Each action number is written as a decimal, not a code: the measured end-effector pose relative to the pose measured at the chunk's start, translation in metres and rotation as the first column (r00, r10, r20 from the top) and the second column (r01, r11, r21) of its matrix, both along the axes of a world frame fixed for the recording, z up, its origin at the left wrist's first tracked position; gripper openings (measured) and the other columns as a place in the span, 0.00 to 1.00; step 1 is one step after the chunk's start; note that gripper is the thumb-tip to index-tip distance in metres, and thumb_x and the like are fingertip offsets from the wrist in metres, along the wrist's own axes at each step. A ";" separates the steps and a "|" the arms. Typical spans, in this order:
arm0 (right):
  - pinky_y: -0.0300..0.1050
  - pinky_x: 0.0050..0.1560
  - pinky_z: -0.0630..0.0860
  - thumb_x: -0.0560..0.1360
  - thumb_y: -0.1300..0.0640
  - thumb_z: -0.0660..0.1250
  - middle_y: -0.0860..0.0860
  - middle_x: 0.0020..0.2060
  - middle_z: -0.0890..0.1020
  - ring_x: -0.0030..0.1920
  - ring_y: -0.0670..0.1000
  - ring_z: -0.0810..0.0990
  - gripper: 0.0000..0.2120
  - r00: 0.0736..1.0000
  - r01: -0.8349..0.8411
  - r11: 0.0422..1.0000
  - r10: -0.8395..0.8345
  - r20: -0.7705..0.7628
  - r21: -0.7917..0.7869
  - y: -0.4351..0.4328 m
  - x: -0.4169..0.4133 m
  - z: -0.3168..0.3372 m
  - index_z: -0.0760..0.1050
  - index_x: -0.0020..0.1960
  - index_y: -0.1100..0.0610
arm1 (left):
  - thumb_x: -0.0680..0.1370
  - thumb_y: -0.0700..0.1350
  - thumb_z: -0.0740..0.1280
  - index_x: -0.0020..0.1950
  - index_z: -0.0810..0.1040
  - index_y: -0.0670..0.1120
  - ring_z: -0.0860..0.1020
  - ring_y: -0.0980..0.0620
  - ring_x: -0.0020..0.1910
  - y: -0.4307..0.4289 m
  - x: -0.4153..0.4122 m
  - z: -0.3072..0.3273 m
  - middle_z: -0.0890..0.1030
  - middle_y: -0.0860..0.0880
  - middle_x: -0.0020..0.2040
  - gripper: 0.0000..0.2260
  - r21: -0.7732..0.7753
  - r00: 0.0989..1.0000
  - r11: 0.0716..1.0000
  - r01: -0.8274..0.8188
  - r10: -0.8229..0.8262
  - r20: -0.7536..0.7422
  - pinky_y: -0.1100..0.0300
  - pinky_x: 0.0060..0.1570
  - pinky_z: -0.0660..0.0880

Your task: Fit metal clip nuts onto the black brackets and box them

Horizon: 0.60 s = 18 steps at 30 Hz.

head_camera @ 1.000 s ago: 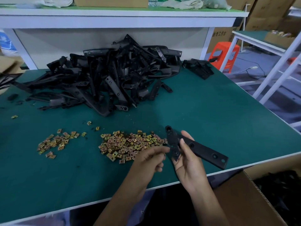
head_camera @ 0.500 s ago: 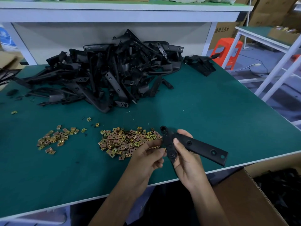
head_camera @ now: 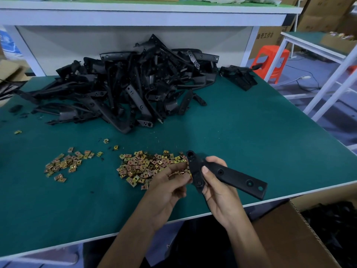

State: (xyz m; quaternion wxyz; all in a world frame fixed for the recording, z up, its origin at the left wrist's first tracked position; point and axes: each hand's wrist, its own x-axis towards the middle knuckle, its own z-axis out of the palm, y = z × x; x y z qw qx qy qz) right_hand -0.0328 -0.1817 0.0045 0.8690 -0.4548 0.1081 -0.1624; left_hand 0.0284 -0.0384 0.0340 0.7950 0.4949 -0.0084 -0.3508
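My right hand (head_camera: pixel 216 182) grips a black bracket (head_camera: pixel 237 176) above the green table's near edge, thumb on its top face. The bracket's long arm points right and its short arm points away from me. My left hand (head_camera: pixel 168 182) pinches a small metal clip nut (head_camera: pixel 190 174) against the bracket's left edge; the nut is mostly hidden by my fingertips. A big heap of brass-coloured clip nuts (head_camera: pixel 146 167) lies just behind my left hand. A smaller heap of clip nuts (head_camera: pixel 65 164) lies further left. A large pile of black brackets (head_camera: pixel 131 88) fills the back of the table.
An open cardboard box (head_camera: pixel 289 235) with black parts inside stands below the table's front right corner. A separate small black bracket cluster (head_camera: pixel 239 78) sits at the back right. A white shelf frame (head_camera: pixel 146 14) runs behind the table. An orange stool (head_camera: pixel 270 60) stands beyond.
Both hands and the bracket stayed near the table's front edge. My left fingertips moved in against the bracket's left edge with the nut. The camera shifted slightly.
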 end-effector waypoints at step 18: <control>0.41 0.42 0.80 0.73 0.55 0.77 0.53 0.47 0.83 0.44 0.50 0.81 0.12 1.000 0.024 0.996 -0.022 0.021 -0.082 0.008 -0.001 0.003 0.77 0.53 0.49 | 0.71 0.36 0.68 0.42 0.88 0.45 0.78 0.55 0.30 -0.006 -0.018 0.002 0.83 0.44 0.38 0.09 -0.191 0.971 0.976 -0.104 0.058 -0.234 0.64 0.29 0.78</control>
